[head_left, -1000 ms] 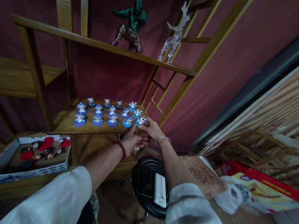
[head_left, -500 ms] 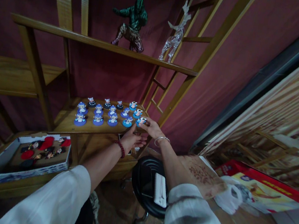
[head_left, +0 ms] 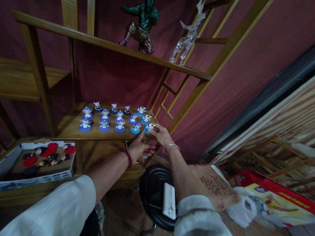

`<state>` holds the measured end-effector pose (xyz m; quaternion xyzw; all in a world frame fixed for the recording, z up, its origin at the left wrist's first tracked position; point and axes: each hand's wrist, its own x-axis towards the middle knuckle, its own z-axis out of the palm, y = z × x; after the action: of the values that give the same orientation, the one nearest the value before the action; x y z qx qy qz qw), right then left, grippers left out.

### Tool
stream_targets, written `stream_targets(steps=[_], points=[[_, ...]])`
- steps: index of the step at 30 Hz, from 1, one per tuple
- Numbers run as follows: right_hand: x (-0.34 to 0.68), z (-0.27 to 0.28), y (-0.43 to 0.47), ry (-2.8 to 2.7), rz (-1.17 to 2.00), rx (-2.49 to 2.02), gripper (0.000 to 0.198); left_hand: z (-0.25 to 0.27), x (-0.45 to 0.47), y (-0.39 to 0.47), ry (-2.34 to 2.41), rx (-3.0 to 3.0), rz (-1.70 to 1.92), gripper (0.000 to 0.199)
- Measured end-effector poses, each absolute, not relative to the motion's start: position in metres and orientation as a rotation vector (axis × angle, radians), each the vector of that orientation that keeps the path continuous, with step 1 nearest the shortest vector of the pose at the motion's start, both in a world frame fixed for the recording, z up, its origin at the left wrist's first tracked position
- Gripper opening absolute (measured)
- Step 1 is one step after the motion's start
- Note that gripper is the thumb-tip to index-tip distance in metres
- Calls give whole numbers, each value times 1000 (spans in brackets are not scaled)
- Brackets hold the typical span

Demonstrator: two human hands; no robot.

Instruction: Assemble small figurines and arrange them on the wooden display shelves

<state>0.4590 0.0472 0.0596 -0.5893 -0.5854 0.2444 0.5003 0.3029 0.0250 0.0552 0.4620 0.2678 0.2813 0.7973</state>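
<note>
My right hand (head_left: 162,135) grips a small figurine (head_left: 150,128) on a blue round base, at the front right corner of the wooden shelf (head_left: 68,130). Just left of it, my left hand (head_left: 141,147) has its fingers apart, the index fingertip close to that figurine's base; whether it touches I cannot tell. Rows of similar figurines stand upright on the shelf: purple-based ones (head_left: 119,125) at the front and middle, dark-based ones (head_left: 114,108) at the back, and blue-based ones (head_left: 146,119) along the right side.
An open box (head_left: 25,185) with red and black figures stands lower left. Above, a shelf (head_left: 98,40) bears a crouching green statue (head_left: 144,22) and a clear deer (head_left: 187,39). A black stool (head_left: 148,196) holds a white box (head_left: 169,201). A red-yellow carton (head_left: 278,201) lies right.
The view has shifted very slightly. Both hands stay in almost the same place at the shelf's front right corner, the right still on the figurine.
</note>
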Motion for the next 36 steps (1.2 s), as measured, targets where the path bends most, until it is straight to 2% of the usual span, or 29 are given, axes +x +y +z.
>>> stream_targets(steps=[16,24,36], points=[[464,53,51,-1442,588,-1429,35,56,297,24,543,1004,599,81],[464,52,46,-1390,610,-1418,50,60,295,18,523,993,600,80],[463,46,47,-1439,424,-1540,50,65,287,8,550,1009,595,75]])
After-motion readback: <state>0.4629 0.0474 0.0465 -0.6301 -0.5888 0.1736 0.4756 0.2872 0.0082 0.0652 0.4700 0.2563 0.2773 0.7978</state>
